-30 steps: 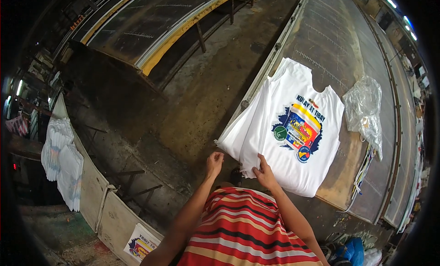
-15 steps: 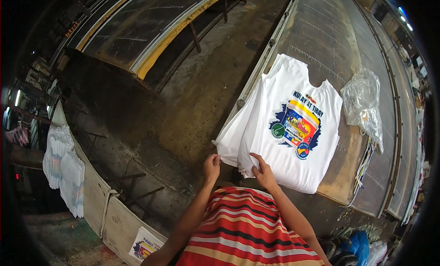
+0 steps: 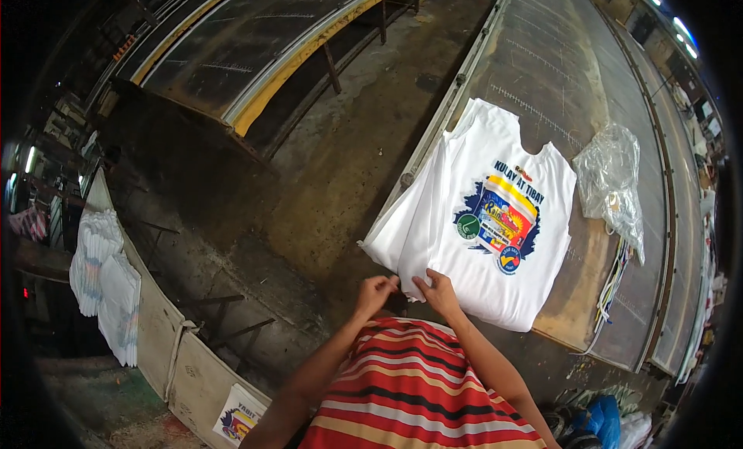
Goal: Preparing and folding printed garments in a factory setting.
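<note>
A white sleeveless shirt [image 3: 542, 178] with a colourful chest print lies on top of a stack of white shirts at the end of a long table. Its left side fans out in loose layers toward the table's edge. My right hand [image 3: 439, 294] pinches the bottom hem of these layers between thumb and fingers. Just left of it, my left hand [image 3: 374, 296] is closed at the lower edge of the cloth, fingertips together; what they hold, if anything, is too small to make out.
A crumpled clear plastic bag [image 3: 607, 182] and a bundle of thin strips [image 3: 613, 282] lie right of the stack on the long table [image 3: 534, 70]. Folded white shirts [image 3: 118, 306] hang over a bench [image 3: 159, 344] at left. Blue bags [image 3: 604, 419] sit at lower right.
My left hand has let go of the outer corner of the cloth and moved right, close to my right hand. My right hand has shifted slightly left and down along the hem.
</note>
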Tool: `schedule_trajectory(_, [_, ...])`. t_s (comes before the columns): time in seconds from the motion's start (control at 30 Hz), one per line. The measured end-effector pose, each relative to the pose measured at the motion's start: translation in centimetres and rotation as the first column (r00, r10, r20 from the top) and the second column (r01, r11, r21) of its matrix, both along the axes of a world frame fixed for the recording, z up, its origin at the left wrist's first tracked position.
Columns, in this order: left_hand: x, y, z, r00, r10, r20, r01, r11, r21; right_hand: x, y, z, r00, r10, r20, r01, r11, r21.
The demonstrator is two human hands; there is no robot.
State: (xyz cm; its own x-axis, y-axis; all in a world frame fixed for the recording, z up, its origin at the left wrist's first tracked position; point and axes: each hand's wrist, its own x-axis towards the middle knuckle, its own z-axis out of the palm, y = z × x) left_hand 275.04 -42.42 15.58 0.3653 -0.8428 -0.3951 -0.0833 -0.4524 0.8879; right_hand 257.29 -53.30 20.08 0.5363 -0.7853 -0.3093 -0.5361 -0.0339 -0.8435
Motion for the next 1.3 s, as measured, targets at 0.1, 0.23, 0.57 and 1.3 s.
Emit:
schedule_trajectory(0.1, [2.0,-2.0,-2.8,0.894,0.446,0.038,-0.439,0.89,-0.123,0.2,0.1,-0.7,0.995,-0.038,0.093,0.037,0.999,0.008])
schedule_trajectory(0.23, [4.5,-2.1,-3.2,0.934,0.352,-0.059,-0.357,0.928,-0.104,-0.1,0.7,0.8,0.997,-0.063,-0.052,0.06,0.997,-0.044])
schedule_trajectory(0.57, [-0.8,-0.3,1.3,0.965,-0.012,0.263,0.137,0.877,-0.46,1.2,-0.1,1.5,0.997,-0.009,0.073,-0.002,0.987,0.159])
schedule_trajectory(1.3, [0.1,-1.1,-0.5,0.902,0.211,-0.378,-0.241,0.97,-0.033,1.1,-0.2,-0.3,1.0,-0.007,-0.007,0.007,1.0,-0.028])
